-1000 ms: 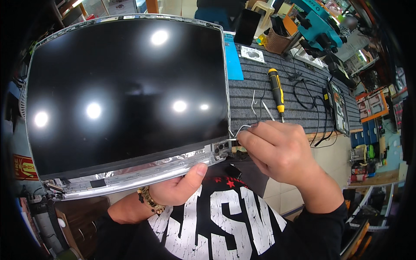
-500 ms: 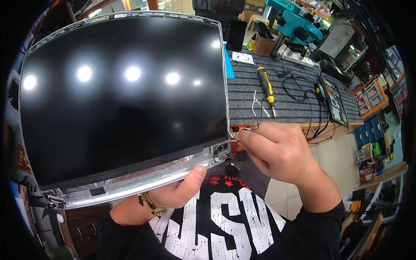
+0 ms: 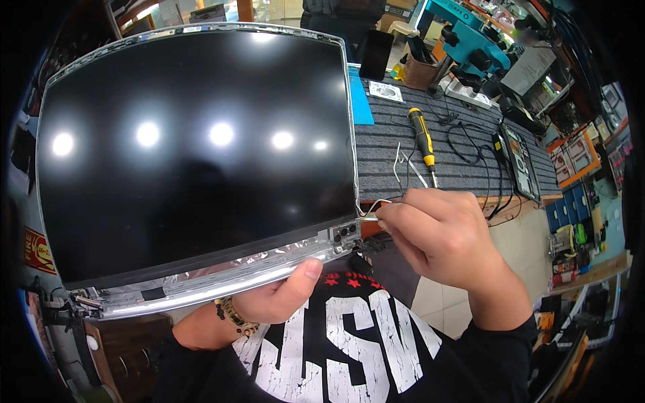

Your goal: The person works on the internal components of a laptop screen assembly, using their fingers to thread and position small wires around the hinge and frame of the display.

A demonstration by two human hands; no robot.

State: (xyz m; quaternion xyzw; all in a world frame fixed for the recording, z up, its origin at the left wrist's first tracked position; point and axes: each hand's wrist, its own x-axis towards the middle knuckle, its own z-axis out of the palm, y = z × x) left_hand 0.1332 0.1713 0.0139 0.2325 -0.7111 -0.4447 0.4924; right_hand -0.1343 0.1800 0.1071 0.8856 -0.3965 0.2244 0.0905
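Note:
A laptop screen panel [image 3: 201, 181] in its silver lid frame [image 3: 222, 297] is tilted up before me. My left hand [image 3: 279, 295] grips the lid's lower edge, thumb on the front and fingers hidden behind. At the lid's lower right corner, next to a hinge mount with dark screw holes [image 3: 345, 233], my right hand [image 3: 437, 232] pinches the end of a thin whitish strip [image 3: 368, 217]. That strip runs to the panel's right edge; whether it is stuck underneath cannot be seen. Another curled white strand [image 3: 378, 202] lies close to the fingertips.
On the ribbed grey bench mat [image 3: 383, 151] lie a yellow-and-black screwdriver [image 3: 423, 138], thin white strips [image 3: 411, 166], a hard drive [image 3: 385, 91] and a blue sheet [image 3: 361, 101]. Black cables [image 3: 478, 151] run towards an opened laptop base [image 3: 521, 161]. A teal microscope stand [image 3: 470, 47] rises behind.
My right hand has moved slightly right and down, away from the panel edge, still pinching. The lid has shifted a little in view, with my left hand gripping the same place.

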